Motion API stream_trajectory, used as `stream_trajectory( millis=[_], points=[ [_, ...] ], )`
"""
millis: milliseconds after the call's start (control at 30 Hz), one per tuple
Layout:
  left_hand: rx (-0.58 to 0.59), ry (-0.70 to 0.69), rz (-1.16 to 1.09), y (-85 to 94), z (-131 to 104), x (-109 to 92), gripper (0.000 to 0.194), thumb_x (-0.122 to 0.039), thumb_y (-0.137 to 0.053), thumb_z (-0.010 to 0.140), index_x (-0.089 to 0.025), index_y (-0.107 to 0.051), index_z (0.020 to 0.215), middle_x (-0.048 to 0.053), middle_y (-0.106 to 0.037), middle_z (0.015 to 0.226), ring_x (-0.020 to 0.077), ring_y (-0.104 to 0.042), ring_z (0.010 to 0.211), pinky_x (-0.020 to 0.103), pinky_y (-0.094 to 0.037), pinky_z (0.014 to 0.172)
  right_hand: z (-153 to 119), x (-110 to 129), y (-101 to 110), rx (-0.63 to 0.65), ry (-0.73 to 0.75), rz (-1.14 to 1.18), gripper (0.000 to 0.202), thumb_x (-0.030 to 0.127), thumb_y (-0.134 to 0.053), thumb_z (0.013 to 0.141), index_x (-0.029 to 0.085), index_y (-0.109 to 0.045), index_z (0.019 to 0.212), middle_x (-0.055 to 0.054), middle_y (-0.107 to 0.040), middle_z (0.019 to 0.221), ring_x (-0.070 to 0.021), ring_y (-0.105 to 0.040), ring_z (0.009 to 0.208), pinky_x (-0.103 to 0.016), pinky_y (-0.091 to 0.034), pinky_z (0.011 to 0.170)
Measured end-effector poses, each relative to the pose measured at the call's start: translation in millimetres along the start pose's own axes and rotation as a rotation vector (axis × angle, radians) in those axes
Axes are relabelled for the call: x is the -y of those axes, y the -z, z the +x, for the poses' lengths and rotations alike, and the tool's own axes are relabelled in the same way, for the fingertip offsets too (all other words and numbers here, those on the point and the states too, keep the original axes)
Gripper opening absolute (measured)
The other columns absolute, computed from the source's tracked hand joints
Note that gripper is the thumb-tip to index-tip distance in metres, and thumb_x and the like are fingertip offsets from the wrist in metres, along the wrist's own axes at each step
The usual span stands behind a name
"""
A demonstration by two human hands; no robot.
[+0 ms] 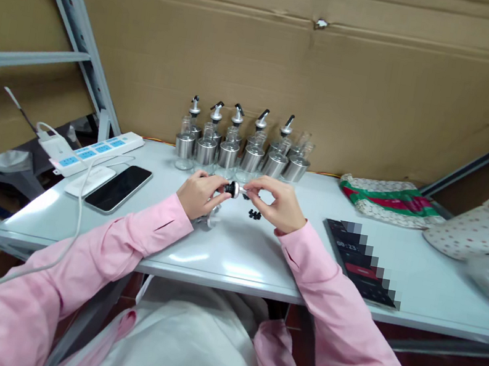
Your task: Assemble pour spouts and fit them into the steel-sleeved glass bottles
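Observation:
Above the middle of the table, a bottle pourer (234, 190) with a black stopper and a silver collar lies sideways between my hands. My left hand (201, 193) is closed around its black stopper end. The fingers of my right hand (279, 204) pinch its thin silver spout end. Beneath my right hand are several small black pieces (255, 214). Some silvery parts (210, 218) lie below my left hand, partly hidden by it. Behind the hands stand steel-clad glass bottles (229, 157) in two rows; several in the back row carry pourers (262, 120).
On the left are a power strip (97, 152), a white charger-like block (90, 181) and a dark phone (119, 188), with a white cable across my left sleeve. To the right lie a timer-showing phone (356, 258), a patterned cloth bag (394, 202) and a dotted container (476, 228). Cardboard (263, 73) walls the back.

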State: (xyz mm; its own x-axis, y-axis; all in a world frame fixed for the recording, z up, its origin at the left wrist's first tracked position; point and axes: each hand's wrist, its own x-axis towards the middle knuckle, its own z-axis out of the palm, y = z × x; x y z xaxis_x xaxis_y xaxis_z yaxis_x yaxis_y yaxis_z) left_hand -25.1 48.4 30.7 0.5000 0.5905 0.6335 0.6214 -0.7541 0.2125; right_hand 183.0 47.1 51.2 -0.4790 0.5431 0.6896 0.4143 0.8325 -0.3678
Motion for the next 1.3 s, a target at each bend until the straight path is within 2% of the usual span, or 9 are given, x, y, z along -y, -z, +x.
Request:
stream_trajectory(
  millis=[300, 533, 633, 700, 867, 933, 1033, 1133, 1300],
  points=[
    [-0.037, -0.080, 0.099, -1.0, -3.7, -0.6, 0.024, -0.034, -0.040, 0.084, -0.015, -0.054, 0.088, 0.001, -0.063, 0.069, 0.0135, -0.054, 0.056, 0.038, -0.031, 0.086, -0.3, -1.3, -7.9, -0.035, 0.073, -0.066, 0.016, 0.010, -0.046, 0.073, 0.018, -0.057, 0.080, -0.003, -0.060, 0.072, -0.0123, -0.055, 0.064, -0.025, -0.045, 0.064],
    [-0.047, -0.116, 0.077, 2.2, -3.6, -9.0, 0.020, -0.029, -0.034, 0.085, -0.018, -0.050, 0.082, 0.005, -0.066, 0.081, 0.0178, -0.060, 0.076, 0.041, -0.030, 0.091, 0.2, 6.1, -7.4, -0.022, -0.033, 0.028, 0.012, 0.013, -0.048, 0.072, 0.018, -0.056, 0.078, -0.002, -0.060, 0.074, -0.0126, -0.054, 0.065, -0.027, -0.045, 0.065],
    [-0.119, -0.126, 0.061, 0.0, -4.2, -9.2, 0.017, -0.029, -0.034, 0.085, -0.018, -0.046, 0.080, 0.006, -0.066, 0.088, 0.0175, -0.061, 0.080, 0.043, -0.029, 0.093, 1.4, 11.2, -11.7, -0.113, 0.021, 0.015, 0.014, 0.016, -0.050, 0.073, 0.018, -0.056, 0.086, -0.007, -0.056, 0.090, -0.0143, -0.053, 0.075, -0.028, -0.046, 0.066],
    [-0.170, -0.136, 0.054, -2.2, -4.8, -7.8, 0.014, -0.028, -0.034, 0.085, -0.019, -0.044, 0.081, 0.005, -0.065, 0.089, 0.0163, -0.060, 0.077, 0.042, -0.030, 0.092, 1.0, 14.3, -14.9, -0.180, 0.040, -0.012, 0.014, 0.018, -0.051, 0.075, 0.017, -0.056, 0.088, -0.009, -0.053, 0.093, -0.0135, -0.052, 0.073, -0.028, -0.046, 0.065],
    [-0.232, -0.070, 0.089, -6.4, -5.6, -6.3, 0.012, -0.030, -0.038, 0.085, -0.019, -0.041, 0.080, 0.005, -0.063, 0.090, 0.0167, -0.059, 0.081, 0.042, -0.031, 0.093, -3.7, 20.0, -19.1, -0.281, -0.067, -0.012, 0.008, 0.026, -0.050, 0.081, 0.019, -0.055, 0.082, -0.001, -0.054, 0.067, -0.0102, -0.047, 0.053, -0.026, -0.045, 0.053],
    [-0.246, -0.045, 0.105, -6.8, -5.7, -7.5, 0.013, -0.030, -0.038, 0.086, -0.019, -0.041, 0.081, 0.006, -0.062, 0.092, 0.0171, -0.058, 0.085, 0.042, -0.031, 0.093, -4.9, 21.1, -20.2, -0.241, -0.097, 0.017, 0.010, 0.028, -0.052, 0.081, 0.019, -0.056, 0.080, 0.000, -0.056, 0.062, -0.0102, -0.050, 0.051, -0.025, -0.046, 0.052],
    [-0.254, -0.027, 0.091, -7.1, -6.2, -9.5, 0.015, -0.032, -0.037, 0.088, -0.019, -0.042, 0.080, 0.007, -0.061, 0.091, 0.0179, -0.057, 0.088, 0.040, -0.035, 0.090, -5.0, 20.0, -23.3, -0.153, -0.070, 0.074, 0.014, 0.032, -0.056, 0.079, 0.019, -0.058, 0.085, -0.002, -0.063, 0.071, -0.0116, -0.057, 0.060, -0.025, -0.050, 0.055],
    [-0.268, -0.021, 0.045, -8.4, -7.2, -9.9, 0.014, -0.032, -0.037, 0.088, -0.019, -0.041, 0.082, 0.006, -0.060, 0.087, 0.0182, -0.055, 0.090, 0.037, -0.037, 0.087, -4.6, 17.0, -26.3, -0.149, -0.051, 0.086, 0.017, 0.032, -0.058, 0.079, 0.019, -0.058, 0.090, -0.003, -0.064, 0.077, -0.0113, -0.059, 0.062, -0.025, -0.052, 0.057],
    [-0.266, -0.018, 0.058, -11.3, -9.4, -8.4, 0.010, -0.028, -0.039, 0.088, -0.019, -0.042, 0.086, 0.002, -0.059, 0.079, 0.0173, -0.057, 0.084, 0.042, -0.031, 0.094, -4.8, 14.5, -27.4, -0.152, -0.011, 0.027, 0.014, 0.027, -0.057, 0.079, 0.019, -0.058, 0.090, -0.002, -0.064, 0.073, -0.0108, -0.058, 0.060, -0.024, -0.052, 0.057]
  ],
)
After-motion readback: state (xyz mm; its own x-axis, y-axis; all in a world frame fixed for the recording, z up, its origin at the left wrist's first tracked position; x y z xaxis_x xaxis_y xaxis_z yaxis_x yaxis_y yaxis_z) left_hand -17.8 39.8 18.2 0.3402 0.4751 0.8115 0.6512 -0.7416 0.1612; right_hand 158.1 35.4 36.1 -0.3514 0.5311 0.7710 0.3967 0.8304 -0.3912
